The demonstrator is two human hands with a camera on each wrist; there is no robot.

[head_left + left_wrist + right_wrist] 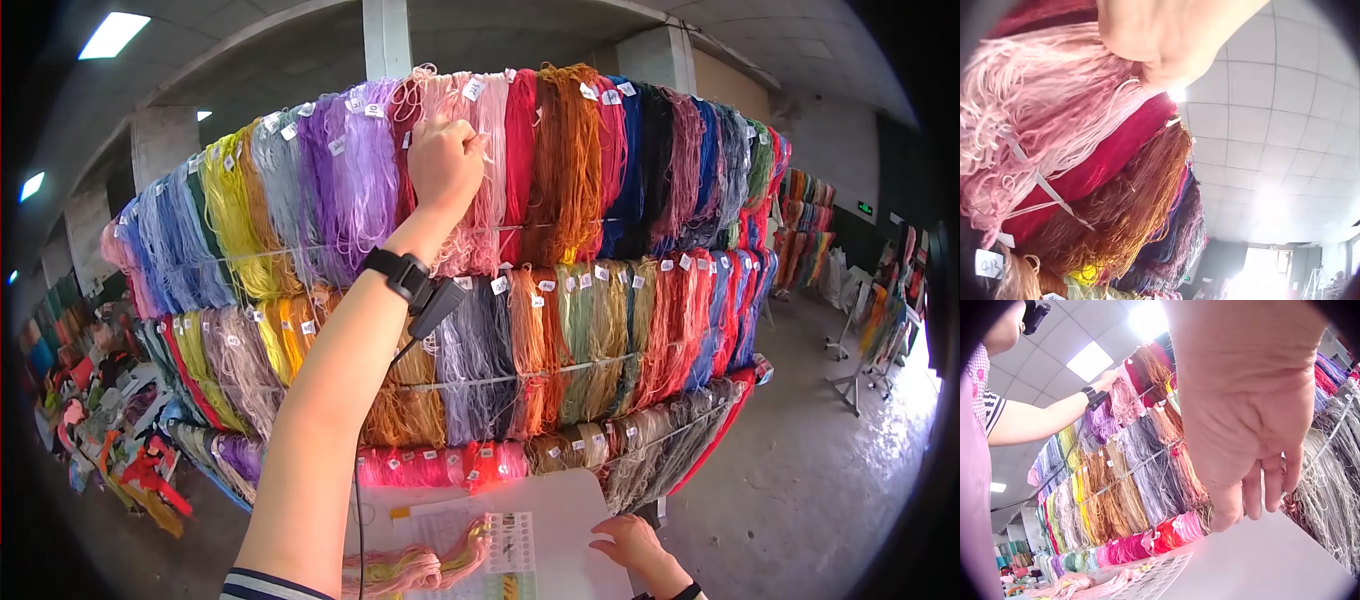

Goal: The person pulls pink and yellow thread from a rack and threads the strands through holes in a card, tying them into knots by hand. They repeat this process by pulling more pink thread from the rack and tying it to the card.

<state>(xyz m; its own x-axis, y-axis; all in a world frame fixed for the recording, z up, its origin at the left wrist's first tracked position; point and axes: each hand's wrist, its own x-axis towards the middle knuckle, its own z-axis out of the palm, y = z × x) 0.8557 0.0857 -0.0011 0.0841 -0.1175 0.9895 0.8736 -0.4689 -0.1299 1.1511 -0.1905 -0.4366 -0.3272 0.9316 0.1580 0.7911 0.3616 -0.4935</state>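
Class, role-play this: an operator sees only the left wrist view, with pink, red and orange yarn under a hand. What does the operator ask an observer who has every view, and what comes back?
Operator: Which skein am I on, and where?
Observer: The left hand grips a pink skein in the top row.
Operator: And the other hand?
Observer: The right hand rests on a white board, lower down.
Operator: Anything else on that board?
Observer: A loose pink and yellow yarn bundle lies beside a printed chart.
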